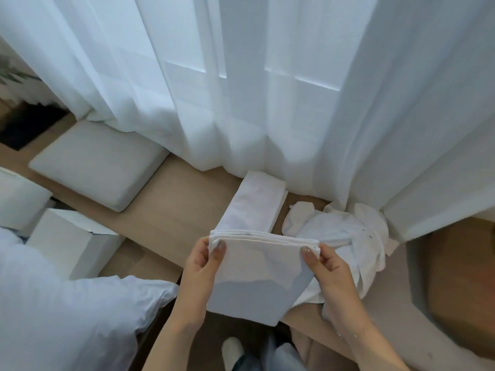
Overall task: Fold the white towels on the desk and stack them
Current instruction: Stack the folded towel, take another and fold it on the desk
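- Left hand and right hand — bare, forearms unsleeved as far as the frame shows.
- Thumbnails polished a muted taupe, glossy.
- Down below — blue jeans.
- One white shoe, rounded toe.

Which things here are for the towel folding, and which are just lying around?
For the job: held towel, folded stack, unfolded pile, desk, left hand, right hand.
Lying about: cushion, curtain, boxes, pillow.
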Tool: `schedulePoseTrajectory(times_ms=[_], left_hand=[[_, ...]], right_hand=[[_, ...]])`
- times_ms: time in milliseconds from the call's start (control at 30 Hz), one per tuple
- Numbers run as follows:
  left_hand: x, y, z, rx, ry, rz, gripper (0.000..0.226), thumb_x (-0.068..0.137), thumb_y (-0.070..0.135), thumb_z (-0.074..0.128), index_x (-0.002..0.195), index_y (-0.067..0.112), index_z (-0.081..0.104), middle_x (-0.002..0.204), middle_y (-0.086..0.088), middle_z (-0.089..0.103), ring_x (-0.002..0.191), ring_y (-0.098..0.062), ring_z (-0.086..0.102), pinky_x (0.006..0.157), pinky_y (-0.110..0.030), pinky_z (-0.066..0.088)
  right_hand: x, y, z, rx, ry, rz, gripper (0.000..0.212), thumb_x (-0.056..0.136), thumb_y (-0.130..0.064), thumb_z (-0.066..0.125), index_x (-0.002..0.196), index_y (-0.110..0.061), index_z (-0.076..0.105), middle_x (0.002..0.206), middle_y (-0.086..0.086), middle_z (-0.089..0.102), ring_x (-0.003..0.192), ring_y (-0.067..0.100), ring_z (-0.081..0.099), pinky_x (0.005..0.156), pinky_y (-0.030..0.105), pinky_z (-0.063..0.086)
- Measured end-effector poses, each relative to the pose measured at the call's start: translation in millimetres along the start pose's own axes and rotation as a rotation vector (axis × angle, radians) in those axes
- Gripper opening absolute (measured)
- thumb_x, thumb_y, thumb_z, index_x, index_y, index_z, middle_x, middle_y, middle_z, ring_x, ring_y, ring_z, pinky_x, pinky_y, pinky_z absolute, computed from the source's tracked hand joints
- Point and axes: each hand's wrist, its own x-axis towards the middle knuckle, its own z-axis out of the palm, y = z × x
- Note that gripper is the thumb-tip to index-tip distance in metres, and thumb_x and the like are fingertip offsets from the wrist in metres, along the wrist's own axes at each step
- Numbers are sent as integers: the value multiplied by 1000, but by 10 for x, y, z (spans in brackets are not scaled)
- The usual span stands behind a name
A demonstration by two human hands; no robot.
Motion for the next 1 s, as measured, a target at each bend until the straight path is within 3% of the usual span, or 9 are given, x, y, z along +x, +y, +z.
schedulePoseTrajectory(times_ms=[100,233,367,467,600,733,900,1000], left_hand=[[304,-10,-95,8,-4,-26,41,86,61,60,110,29,64,107,-5,72,97,-26,70,78,-40,59],[705,-8,-117,29,0,-83,29,89,56,58,104,34,68,106,-3,73,96,-21,70,74,-32,60],[1110,-48,-166,52,-56,-152,37,91,57,59,110,27,68,111,-6,72,101,-22,69,79,-34,58],[1512,-96,-212,95,-117,-192,43,88,59,58,114,26,67,114,-5,71,107,-25,67,89,-44,54],[2242,-211,-221,154,-209,-218,40,87,60,59,107,27,69,110,-3,73,101,-18,69,73,-25,56],[3136,-452,-107,164,-273,-244,33,94,45,56,108,19,68,106,-7,73,93,-17,70,67,-20,54],[4330,-1153,221,191,-246,-214,33,97,41,55,110,12,63,100,-6,72,82,-10,68,62,-21,53],[4877,-1790,321,296,-226,-248,29,98,42,54,110,16,57,108,-4,67,90,-11,65,68,-21,52]], right_hand=[[272,50,119,-7,-5,0,29,84,-40,65,106,-22,70,107,6,72,100,21,67,85,30,54],[588,116,205,20,22,20,24,86,-38,64,102,-22,70,103,2,73,92,10,66,75,16,51],[877,222,278,96,65,81,21,84,-32,65,100,-20,72,103,4,73,88,6,66,70,12,50],[1155,322,325,135,125,126,28,84,-29,66,105,-12,71,108,8,72,94,11,66,76,17,51],[1709,466,394,119,217,171,31,81,-35,67,103,-14,72,103,6,74,94,15,67,74,18,52],[2471,664,354,98,352,165,29,78,-44,69,95,-21,74,96,8,74,86,17,68,72,22,54],[3818,1248,140,112,510,194,28,85,-40,70,92,-13,74,95,16,72,87,29,68,79,40,56],[4458,1776,15,110,501,272,25,90,-31,68,97,-7,70,102,18,72,96,35,68,88,45,54]])
